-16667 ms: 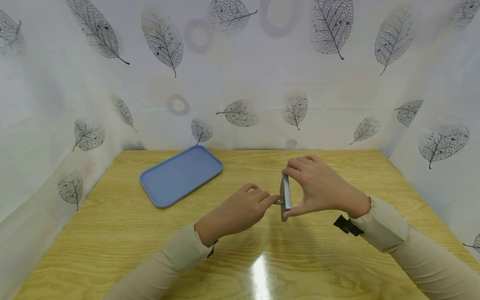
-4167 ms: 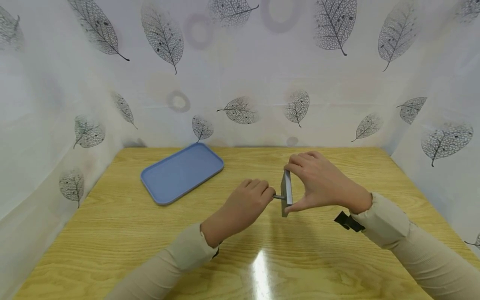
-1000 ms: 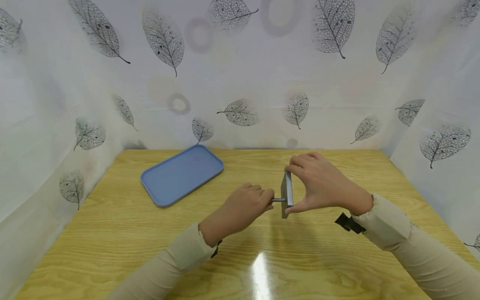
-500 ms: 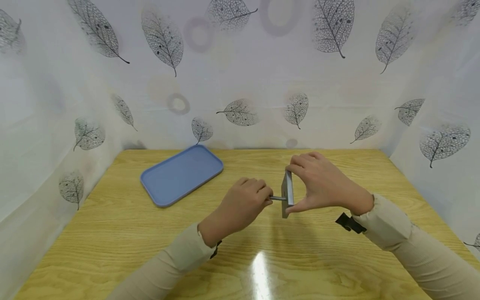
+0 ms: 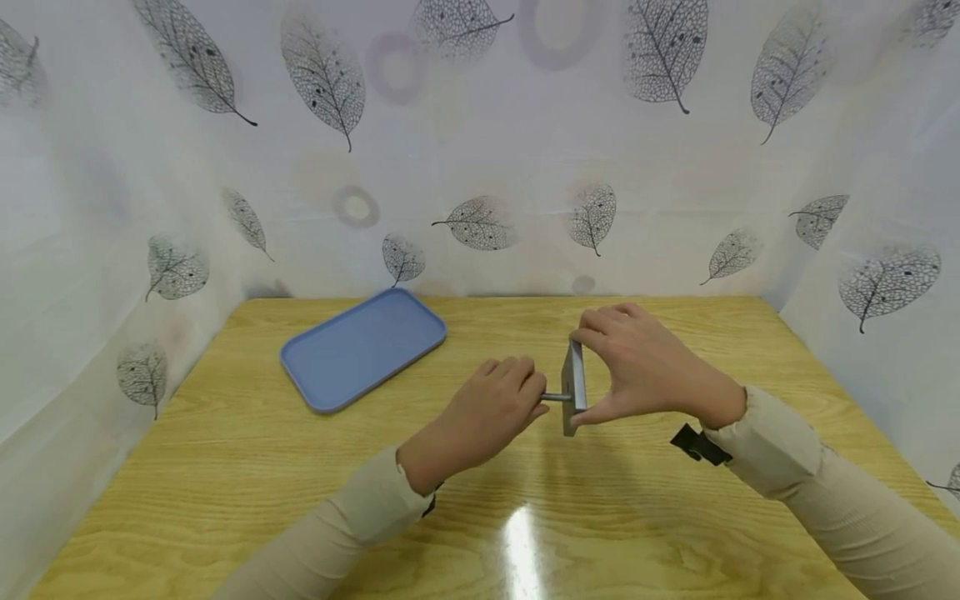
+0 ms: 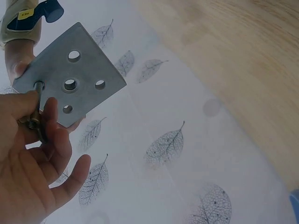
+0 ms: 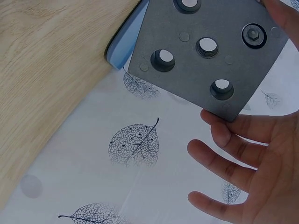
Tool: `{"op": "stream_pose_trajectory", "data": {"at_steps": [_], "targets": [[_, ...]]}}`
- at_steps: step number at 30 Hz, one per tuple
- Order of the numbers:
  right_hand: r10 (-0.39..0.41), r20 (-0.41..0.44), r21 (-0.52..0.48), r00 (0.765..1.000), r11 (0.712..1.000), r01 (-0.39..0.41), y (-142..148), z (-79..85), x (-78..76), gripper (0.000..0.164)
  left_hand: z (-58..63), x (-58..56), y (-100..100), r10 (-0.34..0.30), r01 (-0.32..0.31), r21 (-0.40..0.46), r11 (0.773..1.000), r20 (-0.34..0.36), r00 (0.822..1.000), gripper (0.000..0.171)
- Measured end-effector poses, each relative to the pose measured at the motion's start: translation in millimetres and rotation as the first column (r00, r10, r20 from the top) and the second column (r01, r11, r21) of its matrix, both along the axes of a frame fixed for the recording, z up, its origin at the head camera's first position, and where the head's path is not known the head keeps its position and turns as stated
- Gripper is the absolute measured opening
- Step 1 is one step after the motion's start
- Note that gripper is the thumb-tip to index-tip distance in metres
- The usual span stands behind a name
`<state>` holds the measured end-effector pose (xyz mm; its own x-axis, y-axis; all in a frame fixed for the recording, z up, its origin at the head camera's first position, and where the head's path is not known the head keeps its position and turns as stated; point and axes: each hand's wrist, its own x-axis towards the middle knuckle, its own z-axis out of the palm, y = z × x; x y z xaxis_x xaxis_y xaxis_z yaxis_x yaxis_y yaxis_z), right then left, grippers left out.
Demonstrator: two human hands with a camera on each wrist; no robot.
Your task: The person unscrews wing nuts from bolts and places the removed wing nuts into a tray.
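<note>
My right hand (image 5: 648, 367) holds a square grey metal plate (image 5: 575, 383) on edge above the table, thumb at the lower edge and fingers at the top. A socket-head screw (image 6: 39, 93) passes through one corner hole; its hex-socket head (image 7: 253, 35) sits in the recess on the right-hand face. My left hand (image 5: 480, 417) is at the screw's free end, where thumb and fingers pinch a brass-coloured wing nut (image 6: 32, 123), partly hidden by the fingers. Part of the bare shank shows between nut and plate. The plate's other holes, including a threaded one in the centre, hold nothing.
A blue tray (image 5: 363, 350) lies at an angle on the back left of the wooden table (image 5: 300, 500). Behind and at the sides hangs a white curtain (image 5: 480, 125) with leaf prints.
Long ago, the left forefinger reached close to the plate; now more shank shows and the fingers sit farther out. Over the last second the left fingers shift slightly around the wing nut; the plate stays put.
</note>
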<state>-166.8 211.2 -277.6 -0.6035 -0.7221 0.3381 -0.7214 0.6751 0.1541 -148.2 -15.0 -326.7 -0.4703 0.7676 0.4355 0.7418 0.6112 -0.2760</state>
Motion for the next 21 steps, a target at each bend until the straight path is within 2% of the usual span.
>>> {"op": "stream_pose_trajectory", "data": {"at_steps": [6,15,21], "targets": [[0.006,-0.005,0.004,1.0,1.0,-0.006,0.2,-0.4,-0.1,0.086,-0.7,-2.5,-1.3,-0.028,0.028,0.052,0.998,0.012,1.0,0.021],[0.004,-0.001,0.006,1.0,1.0,-0.004,0.4,0.4,0.2,0.085,2.7,-1.4,-2.9,-0.032,0.031,0.04,0.999,0.029,0.999,0.02],[-0.003,0.0,0.002,1.0,1.0,0.003,0.5,-0.4,0.5,0.085,6.4,-1.1,-4.0,-0.057,0.057,0.103,0.993,-0.005,0.998,0.019]]}}
